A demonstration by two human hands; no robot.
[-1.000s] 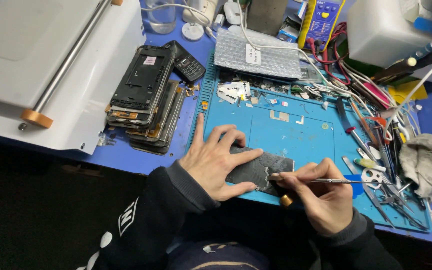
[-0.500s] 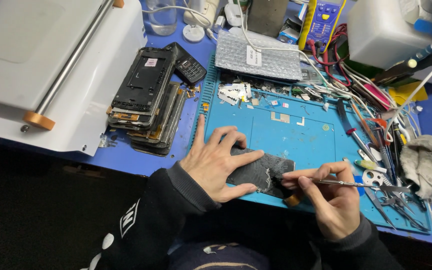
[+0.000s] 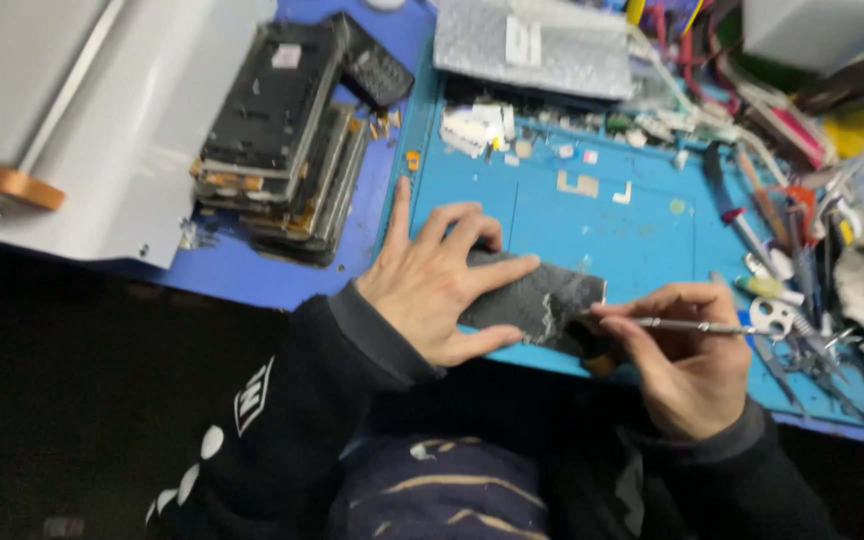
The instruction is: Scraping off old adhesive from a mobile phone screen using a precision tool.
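Grip: right hand [image 3: 687,365] pinches a thin metal tool [image 3: 697,326].
Left hand [image 3: 437,280]: fingers spread, pressing a flat dark cracked phone panel [image 3: 542,300].
Panel: front edge of blue work mat [image 3: 592,225].
Beside: stacked dark phone frames [image 3: 277,125].

The right hand [image 3: 687,365] has swung its thin metal tweezers [image 3: 697,326] round — the shaft now lies level, the tip brought in to the pale, cracked end of the flat dark phone panel [image 3: 537,300]. The left hand's [image 3: 437,280] fingers have spread further across that panel — the camera has dipped closer.
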